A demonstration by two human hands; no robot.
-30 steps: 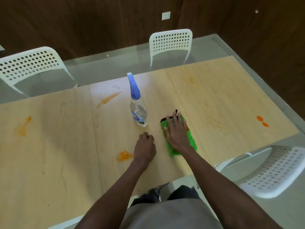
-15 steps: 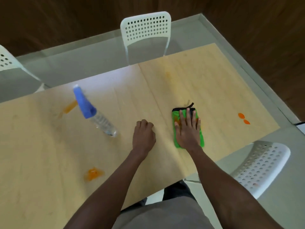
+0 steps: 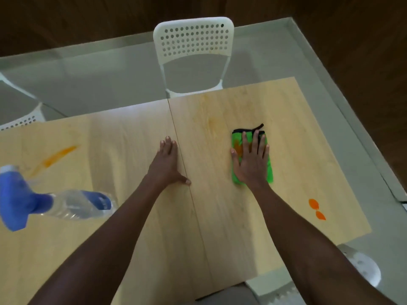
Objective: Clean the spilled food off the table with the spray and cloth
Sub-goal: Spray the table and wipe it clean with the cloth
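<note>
Matt wood table (image 3: 220, 216), fuzzy cloth (image 3: 269, 172)

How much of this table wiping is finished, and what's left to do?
Looks partly done: a faint orange smear remains beyond the green cloth, as if wiped already. In hand: the right hand presses flat on that cloth, which carries an orange stain; the left hand rests flat on the wooden table. Left: the two orange blobs near the right edge and the orange streak by the blue-topped clear spray bottle.
</note>
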